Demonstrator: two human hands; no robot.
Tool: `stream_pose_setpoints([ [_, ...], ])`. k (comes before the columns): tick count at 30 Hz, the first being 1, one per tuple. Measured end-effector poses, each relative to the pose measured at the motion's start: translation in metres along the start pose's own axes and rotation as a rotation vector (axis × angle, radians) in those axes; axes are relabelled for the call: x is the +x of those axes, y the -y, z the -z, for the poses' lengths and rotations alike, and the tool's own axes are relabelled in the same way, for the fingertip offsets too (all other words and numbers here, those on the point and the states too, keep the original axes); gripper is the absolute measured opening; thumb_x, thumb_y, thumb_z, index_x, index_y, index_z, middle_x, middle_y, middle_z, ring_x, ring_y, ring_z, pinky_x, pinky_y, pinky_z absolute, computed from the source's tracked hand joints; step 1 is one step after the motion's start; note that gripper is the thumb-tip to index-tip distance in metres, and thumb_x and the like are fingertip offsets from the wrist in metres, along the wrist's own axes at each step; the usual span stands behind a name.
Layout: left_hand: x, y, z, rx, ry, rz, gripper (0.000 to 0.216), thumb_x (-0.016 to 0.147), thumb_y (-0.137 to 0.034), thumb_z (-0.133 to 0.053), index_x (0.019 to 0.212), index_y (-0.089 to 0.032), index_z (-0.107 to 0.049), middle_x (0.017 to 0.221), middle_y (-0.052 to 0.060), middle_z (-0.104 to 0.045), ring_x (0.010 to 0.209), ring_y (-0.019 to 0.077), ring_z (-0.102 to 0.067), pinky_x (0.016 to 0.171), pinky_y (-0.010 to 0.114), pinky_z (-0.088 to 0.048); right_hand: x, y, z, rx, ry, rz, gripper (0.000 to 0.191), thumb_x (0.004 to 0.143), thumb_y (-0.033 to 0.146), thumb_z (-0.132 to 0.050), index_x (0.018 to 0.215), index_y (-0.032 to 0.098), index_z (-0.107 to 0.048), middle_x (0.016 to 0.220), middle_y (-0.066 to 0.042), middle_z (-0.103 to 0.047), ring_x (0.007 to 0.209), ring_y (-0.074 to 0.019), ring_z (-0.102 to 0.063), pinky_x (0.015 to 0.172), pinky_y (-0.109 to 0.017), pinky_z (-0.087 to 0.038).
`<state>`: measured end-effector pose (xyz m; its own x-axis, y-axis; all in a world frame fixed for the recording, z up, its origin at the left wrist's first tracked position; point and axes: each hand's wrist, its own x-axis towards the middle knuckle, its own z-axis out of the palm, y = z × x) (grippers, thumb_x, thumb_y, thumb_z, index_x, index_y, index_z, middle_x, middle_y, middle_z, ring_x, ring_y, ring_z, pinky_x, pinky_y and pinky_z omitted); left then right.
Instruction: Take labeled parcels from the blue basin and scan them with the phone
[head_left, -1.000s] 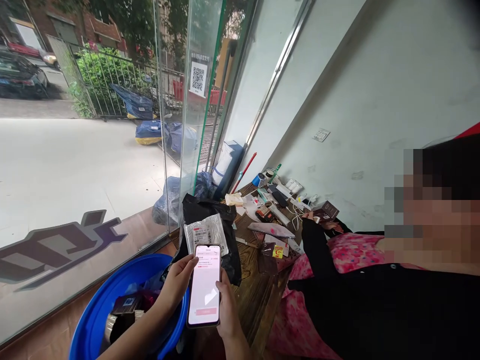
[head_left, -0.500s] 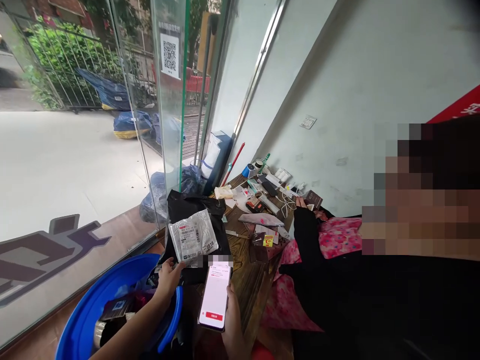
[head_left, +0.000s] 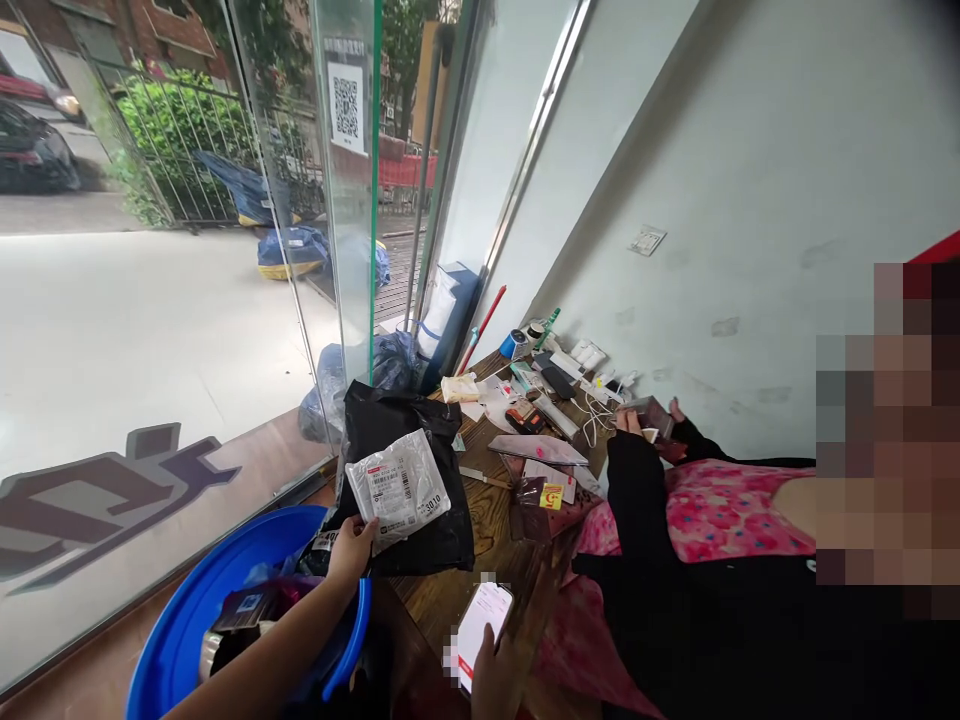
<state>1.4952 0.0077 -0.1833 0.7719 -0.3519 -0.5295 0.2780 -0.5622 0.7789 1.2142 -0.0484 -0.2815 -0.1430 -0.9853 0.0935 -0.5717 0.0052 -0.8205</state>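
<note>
Two hands show low in my view. My left hand (head_left: 351,545) pinches the near corner of a white parcel (head_left: 397,490), which lies on a black bag (head_left: 420,430) at the worktop's (head_left: 480,520) left edge, just above a blue tub's (head_left: 195,610) rim. My right hand (head_left: 491,680) is closed around a phone (head_left: 484,620) at the frame's bottom edge. Another person's sleeve (head_left: 637,490) crowds the right; bare wood lies between.
</note>
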Motion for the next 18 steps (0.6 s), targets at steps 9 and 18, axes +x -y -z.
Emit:
stream_pose_setpoints([
  [9,-0.003,-0.009,-0.001,0.052,0.009,0.029,0.026,0.086,-0.029,-0.054,0.102,-0.01,-0.059,0.096,0.016,-0.072,0.095,0.03,-0.068,0.08,0.035,-0.049,0.005,0.054,-0.045,0.237,0.101,0.036,0.048,0.08,0.048,-0.047,0.112,0.014,-0.059,0.113,-0.019,-0.062,0.094,-0.0269,-0.063,0.074,-0.041,-0.057],
  [18,-0.005,-0.01,0.0,-0.096,-0.028,0.074,0.014,0.085,-0.025,-0.059,0.092,-0.013,-0.059,0.089,0.013,-0.073,0.086,0.0273,-0.07,0.075,0.032,-0.051,0.001,0.101,-0.094,0.325,0.177,0.028,0.045,0.079,0.043,-0.048,0.108,0.012,-0.06,0.114,-0.021,-0.062,0.098,-0.0285,-0.062,0.077,-0.042,-0.057],
])
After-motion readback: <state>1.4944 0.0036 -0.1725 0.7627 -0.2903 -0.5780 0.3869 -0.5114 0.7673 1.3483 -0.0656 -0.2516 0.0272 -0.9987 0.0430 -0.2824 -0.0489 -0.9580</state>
